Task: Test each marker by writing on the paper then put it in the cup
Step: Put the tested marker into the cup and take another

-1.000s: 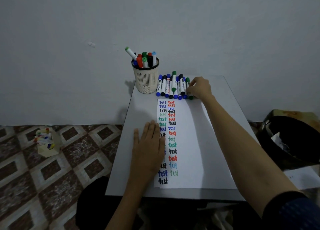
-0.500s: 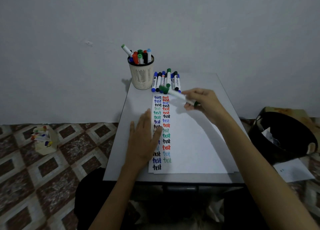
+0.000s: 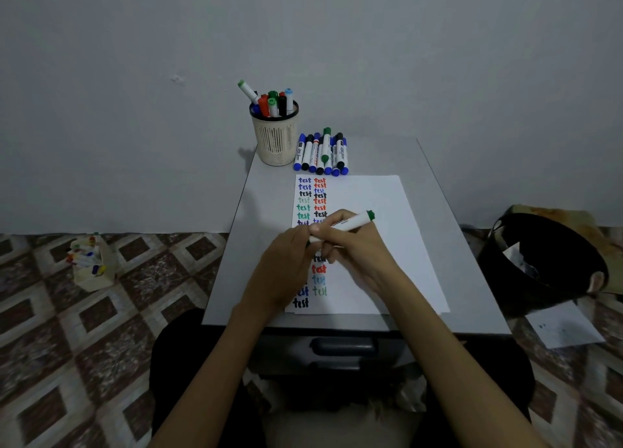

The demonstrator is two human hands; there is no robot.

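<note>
Head view: right hand (image 3: 357, 248) grips marker (image 3: 358, 221), left hand (image 3: 286, 265) pinches its cap end over paper (image 3: 387, 198). Uncapping, likely; next pull apart, write.

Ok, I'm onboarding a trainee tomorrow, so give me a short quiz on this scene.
1. True or false: both the left hand and right hand hold the green marker.
2. Relative to the cup, the row of loose markers lies: A inside it, B to its right, C to its left.
3. How many columns of "test" are on the paper?
Key: 1 true; 2 B; 3 two.
</note>
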